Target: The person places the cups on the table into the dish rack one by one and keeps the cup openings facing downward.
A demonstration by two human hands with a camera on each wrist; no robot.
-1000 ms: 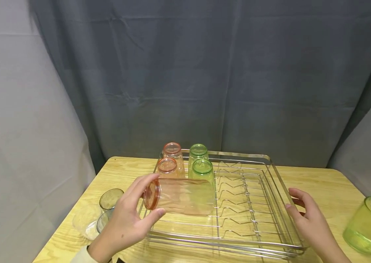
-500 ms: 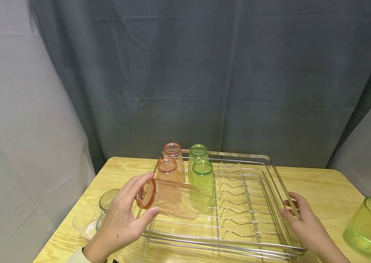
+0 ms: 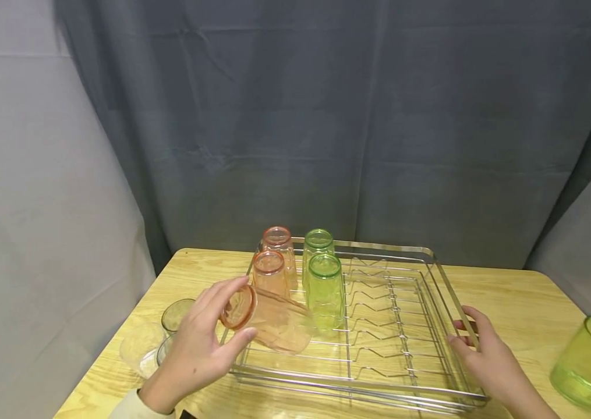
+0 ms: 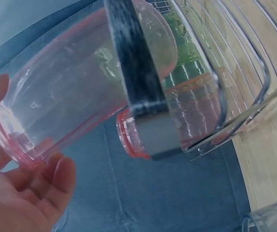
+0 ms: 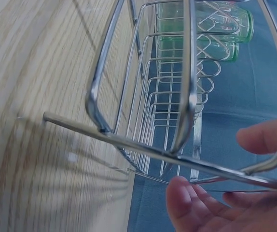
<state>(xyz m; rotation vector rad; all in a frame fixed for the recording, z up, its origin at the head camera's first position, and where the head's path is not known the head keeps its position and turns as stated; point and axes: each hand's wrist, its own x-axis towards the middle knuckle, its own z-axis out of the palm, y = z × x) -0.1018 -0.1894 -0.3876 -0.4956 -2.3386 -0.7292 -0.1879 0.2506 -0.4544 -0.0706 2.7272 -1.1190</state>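
My left hand [image 3: 203, 346] grips an orange-pink glass tumbler [image 3: 280, 322] round its base, fingertips above and thumb below. The tumbler is tilted, its mouth pointing right and down over the left part of a wire dish rack [image 3: 379, 380]. In the left wrist view the tumbler [image 4: 66, 82] slants up past the rack's flat metal rail [image 4: 136, 58]. My right hand [image 3: 489, 355] holds the rack's right rim between thumb and fingers. Upside down at the rack's back left stand two orange tumblers [image 3: 270, 278] and two green tumblers [image 3: 325, 294], in two rows.
Several clear and smoky glasses [image 3: 177, 314] stand left of the rack, partly behind my left hand. A large yellow-green glass vessel [image 3: 583, 364] is at the right edge. Zigzag wire dividers [image 3: 374, 323] line the rack's middle. A dark curtain [image 3: 326, 128] hangs behind the wooden table [image 3: 526, 302].
The tumbler in my left hand has swung from nearly level to mouth-down, and its mouth has shifted left. My right hand has moved slightly left and its fingers have closed round the rack's rim.
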